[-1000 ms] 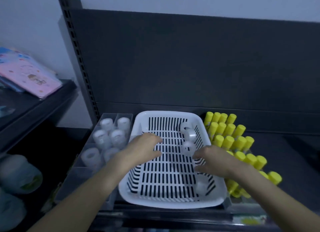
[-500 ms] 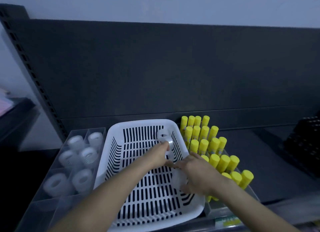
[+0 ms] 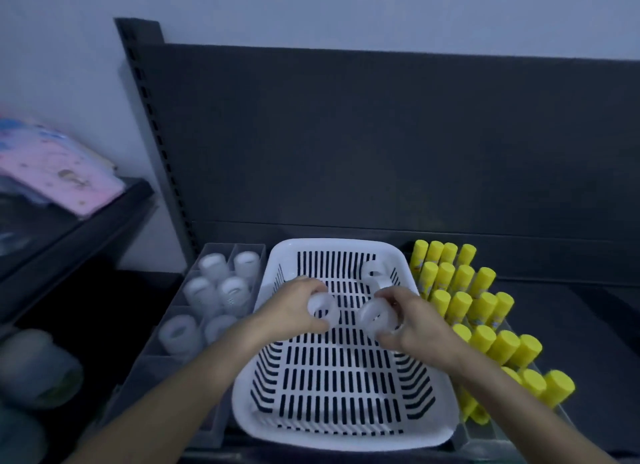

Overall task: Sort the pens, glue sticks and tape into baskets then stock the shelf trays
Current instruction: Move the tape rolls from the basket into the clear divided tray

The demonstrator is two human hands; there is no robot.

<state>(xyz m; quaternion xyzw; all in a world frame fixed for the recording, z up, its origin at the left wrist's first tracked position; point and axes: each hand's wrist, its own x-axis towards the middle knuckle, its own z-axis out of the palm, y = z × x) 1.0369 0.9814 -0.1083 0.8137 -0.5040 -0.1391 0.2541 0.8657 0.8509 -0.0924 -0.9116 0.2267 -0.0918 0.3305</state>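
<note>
A white slotted basket (image 3: 341, 441) sits on the dark shelf (image 3: 571, 325) near its front edge, roughly midway between a clear divided tray (image 3: 152, 366) on its left and a block of yellow glue sticks (image 3: 460, 300) on its right. Both hands are inside the basket, over its far half.

The left hand (image 3: 292, 313) has its fingers curled round one translucent tape roll (image 3: 322, 309), which is turned so that its open core faces the camera, and holds it just above the basket floor. The right hand (image 3: 414, 326) grips a second tape roll (image 3: 374, 319) in the same way, with the thumb below and the fingers over the top. Whether a further roll is stacked behind it in that hand cannot be told. The two held rolls are close together but not touching.

One loose tape roll (image 3: 374, 273) lies in the basket's far right corner, just beyond the right hand's fingers. The near half of the basket floor shows only its dark slots.

The tray on the left holds a group of tape rolls (image 3: 235, 290), standing on end in its far and middle compartments. The glue sticks stand tilted in rows, with their caps leaning toward the shelf's right side, and run from the back panel (image 3: 381, 134) toward the front edge.

At far left, a neighbouring shelf (image 3: 104, 221) carries a pink packet (image 3: 62, 176). Below it are some pale, blurred rolls (image 3: 38, 366).
</note>
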